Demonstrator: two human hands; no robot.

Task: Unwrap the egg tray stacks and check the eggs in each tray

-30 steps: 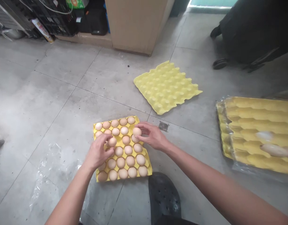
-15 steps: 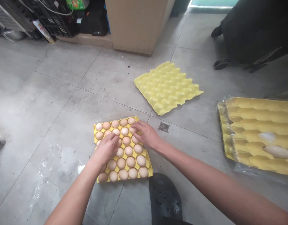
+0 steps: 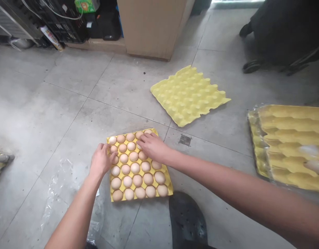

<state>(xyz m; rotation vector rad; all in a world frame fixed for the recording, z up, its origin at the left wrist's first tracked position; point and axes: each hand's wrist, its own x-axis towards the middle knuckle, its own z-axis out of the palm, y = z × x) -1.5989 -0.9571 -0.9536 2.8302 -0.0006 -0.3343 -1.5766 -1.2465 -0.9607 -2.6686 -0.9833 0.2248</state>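
Note:
A yellow egg tray [image 3: 170, 188] full of brown eggs [image 3: 137, 180] lies on the floor in front of me. At the tray's left side, my left hand [image 3: 101, 159] has its fingers apart around the eggs at the edge, touching or nearly touching them. My right hand [image 3: 153, 147] reaches over the upper right part with bent, spread fingertips on the eggs there. Its palm and fingers hide some of that corner. Neither hand lifts an egg.
Beyond the eggs lies a bare yellow tray [image 3: 187, 95]. On the right are plastic-wrapped yellow trays [image 3: 291, 129]. Clear plastic film [image 3: 56, 188] lies on the left. A black shoe [image 3: 187, 219] is close to the tray. Behind stand a cardboard box [image 3: 151, 27] and a wheeled black bin [image 3: 291, 31].
My left hand has moved from the middle of the eggs to the tray's left edge. My right hand has shifted slightly inward over the upper right eggs. The view has shifted a little.

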